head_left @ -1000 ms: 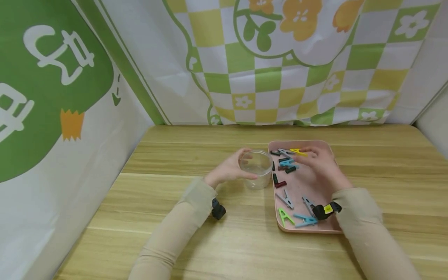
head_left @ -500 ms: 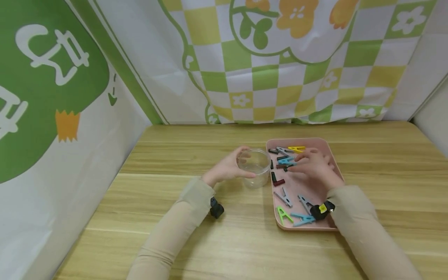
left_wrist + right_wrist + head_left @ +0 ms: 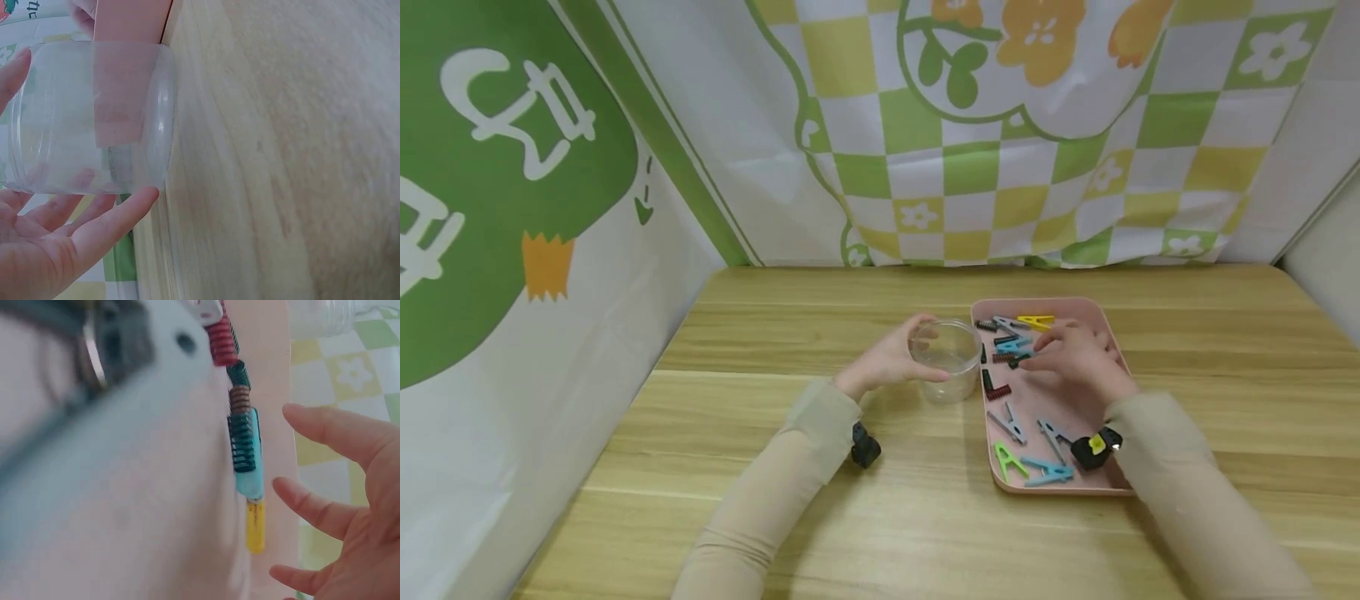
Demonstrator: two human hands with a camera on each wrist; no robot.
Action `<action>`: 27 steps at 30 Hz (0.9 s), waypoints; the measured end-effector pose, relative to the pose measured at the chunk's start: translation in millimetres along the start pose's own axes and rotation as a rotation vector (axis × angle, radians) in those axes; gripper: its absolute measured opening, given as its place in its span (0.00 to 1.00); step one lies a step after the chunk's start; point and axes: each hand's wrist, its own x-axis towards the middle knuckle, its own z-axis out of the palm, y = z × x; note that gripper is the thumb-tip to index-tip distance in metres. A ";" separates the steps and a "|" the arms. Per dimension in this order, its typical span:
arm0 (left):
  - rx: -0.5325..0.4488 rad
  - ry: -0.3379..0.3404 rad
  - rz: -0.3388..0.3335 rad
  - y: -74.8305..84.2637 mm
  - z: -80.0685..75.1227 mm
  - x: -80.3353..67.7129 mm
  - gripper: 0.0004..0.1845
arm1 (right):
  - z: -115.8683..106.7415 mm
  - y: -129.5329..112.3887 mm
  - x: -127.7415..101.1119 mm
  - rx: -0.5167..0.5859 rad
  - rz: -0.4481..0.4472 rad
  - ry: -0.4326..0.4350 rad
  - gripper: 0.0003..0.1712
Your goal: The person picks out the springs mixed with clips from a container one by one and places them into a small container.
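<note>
My left hand (image 3: 887,362) holds a clear plastic jar (image 3: 951,390) from its left side, thumb and fingers on opposite sides of the wall. The jar (image 3: 69,112) stands on the table against the left edge of a pink tray (image 3: 1060,490). Over the tray hovers my right hand (image 3: 1078,358), fingers spread with nothing between them. Below its fingertips lie a dark green spring (image 3: 242,444), a brown spring (image 3: 240,399) and a light blue clothespin (image 3: 251,484). A yellow clothespin (image 3: 1036,321) is at the tray's far end. Near the left wall rests a dark red spring (image 3: 998,392).
Grey clothespins (image 3: 1009,427), a lime green clothespin (image 3: 1011,462) and a blue clothespin (image 3: 1048,472) lie in the tray's near part. The wooden table (image 3: 775,333) meets a checkered cloth (image 3: 970,200) at the back. A white and green wall panel (image 3: 647,317) borders the left.
My right hand has moved down and slightly left, from beside the yellow clothespin to over the springs, then barely shifts. My left hand stays on the jar.
</note>
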 end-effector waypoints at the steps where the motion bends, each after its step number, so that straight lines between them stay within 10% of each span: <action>1: -0.002 -0.001 -0.002 -0.4 0.0 0.1 0.47 | -1.6 -0.2 0.3 -0.020 -0.010 -0.008 0.28; 27: 0.013 0.003 0.003 -0.5 -0.8 -0.2 0.47 | 0.8 1.0 22.8 -0.215 -0.266 -0.061 0.09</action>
